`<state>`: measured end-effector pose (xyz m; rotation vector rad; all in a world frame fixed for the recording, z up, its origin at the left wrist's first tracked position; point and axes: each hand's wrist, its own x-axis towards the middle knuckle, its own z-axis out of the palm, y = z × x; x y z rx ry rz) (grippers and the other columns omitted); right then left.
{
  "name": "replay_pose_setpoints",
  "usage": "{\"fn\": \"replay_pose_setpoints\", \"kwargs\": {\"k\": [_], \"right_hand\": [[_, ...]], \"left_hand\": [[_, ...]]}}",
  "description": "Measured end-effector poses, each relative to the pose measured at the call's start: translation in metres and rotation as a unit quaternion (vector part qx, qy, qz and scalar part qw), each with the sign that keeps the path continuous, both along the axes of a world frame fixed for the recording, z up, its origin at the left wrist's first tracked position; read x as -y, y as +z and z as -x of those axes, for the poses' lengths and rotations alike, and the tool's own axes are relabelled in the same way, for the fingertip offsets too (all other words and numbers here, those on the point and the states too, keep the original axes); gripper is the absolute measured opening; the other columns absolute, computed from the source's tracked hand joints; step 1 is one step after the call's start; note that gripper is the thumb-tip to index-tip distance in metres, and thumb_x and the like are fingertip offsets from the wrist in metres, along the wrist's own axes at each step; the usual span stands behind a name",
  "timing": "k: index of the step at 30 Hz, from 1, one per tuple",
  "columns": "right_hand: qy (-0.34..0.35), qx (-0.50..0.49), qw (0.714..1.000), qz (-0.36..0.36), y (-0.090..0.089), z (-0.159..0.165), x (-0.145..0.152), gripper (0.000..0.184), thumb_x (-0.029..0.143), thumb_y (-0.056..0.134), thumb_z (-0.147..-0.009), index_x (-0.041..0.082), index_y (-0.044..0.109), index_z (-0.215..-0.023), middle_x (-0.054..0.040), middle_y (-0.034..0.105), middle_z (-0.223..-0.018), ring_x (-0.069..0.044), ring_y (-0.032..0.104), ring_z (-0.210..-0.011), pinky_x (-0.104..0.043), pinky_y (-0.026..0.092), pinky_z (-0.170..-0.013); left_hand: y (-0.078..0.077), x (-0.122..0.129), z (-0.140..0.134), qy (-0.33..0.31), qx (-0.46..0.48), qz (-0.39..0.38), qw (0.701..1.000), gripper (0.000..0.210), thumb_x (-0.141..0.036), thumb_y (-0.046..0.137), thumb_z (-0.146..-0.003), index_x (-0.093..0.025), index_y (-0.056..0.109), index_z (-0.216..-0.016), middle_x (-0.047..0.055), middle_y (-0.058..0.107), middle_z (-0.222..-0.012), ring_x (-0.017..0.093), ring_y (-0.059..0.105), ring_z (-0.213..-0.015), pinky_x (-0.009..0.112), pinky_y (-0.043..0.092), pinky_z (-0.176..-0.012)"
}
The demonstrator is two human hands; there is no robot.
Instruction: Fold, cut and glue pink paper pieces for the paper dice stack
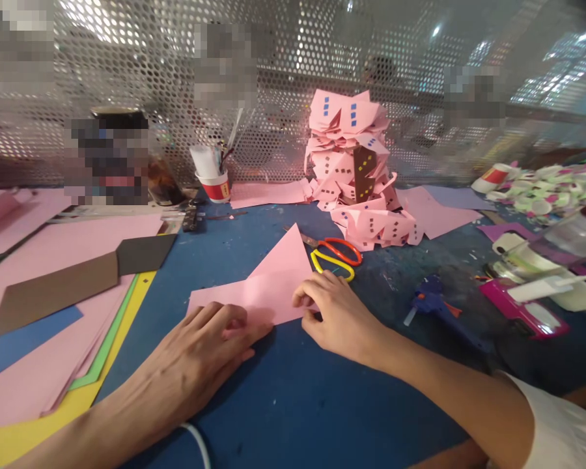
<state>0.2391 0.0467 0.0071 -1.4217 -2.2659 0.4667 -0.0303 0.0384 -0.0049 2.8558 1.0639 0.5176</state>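
A folded sheet of pink paper (273,286) lies on the blue table, one pointed corner sticking up away from me. My left hand (219,339) presses on its near left part, fingers bent and thumb along the near edge. At the sheet's right edge is my right hand (334,312), its fingers curled and thumb close to the fingertips, holding the paper there. Just beyond that hand lie scissors (339,254) with one red and one yellow handle loop, their blades partly hidden by the paper.
A tower of pink paper (351,163) with small dark squares stands at the back. Coloured sheets (92,319) are stacked left. A blue glue gun (434,299) and a magenta device (522,309) lie right. A red-and-white cup (217,185) stands by the perforated metal screen (273,78).
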Motion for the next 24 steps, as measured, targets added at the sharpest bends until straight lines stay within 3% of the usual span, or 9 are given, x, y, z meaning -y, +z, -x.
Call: {"fn": "replay_pose_setpoints", "kwargs": {"k": [18, 24], "right_hand": [[0.036, -0.032, 0.996, 0.074, 0.011, -0.026, -0.005, 0.041, -0.007, 0.049, -0.080, 0.024, 0.065, -0.102, -0.0011, 0.068, -0.105, -0.016, 0.062, -0.103, -0.031, 0.047, -0.090], [0.032, -0.014, 0.999, -0.010, 0.003, -0.014, -0.002, 0.029, -0.003, 0.053, -0.083, 0.021, 0.066, -0.091, -0.0016, 0.067, -0.100, -0.018, 0.060, -0.101, -0.035, 0.046, -0.091]], "left_hand": [[0.002, 0.000, 0.000, -0.002, 0.011, 0.015, 1.000, 0.039, -0.028, 0.047, -0.104, -0.038, 0.057, -0.141, 0.005, 0.060, -0.110, 0.019, 0.056, -0.093, 0.032, 0.049, -0.082], [0.004, -0.001, -0.003, 0.004, 0.033, 0.030, 0.999, 0.033, -0.028, 0.052, -0.102, -0.035, 0.064, -0.132, 0.005, 0.062, -0.114, 0.020, 0.060, -0.099, 0.033, 0.051, -0.086]]}}
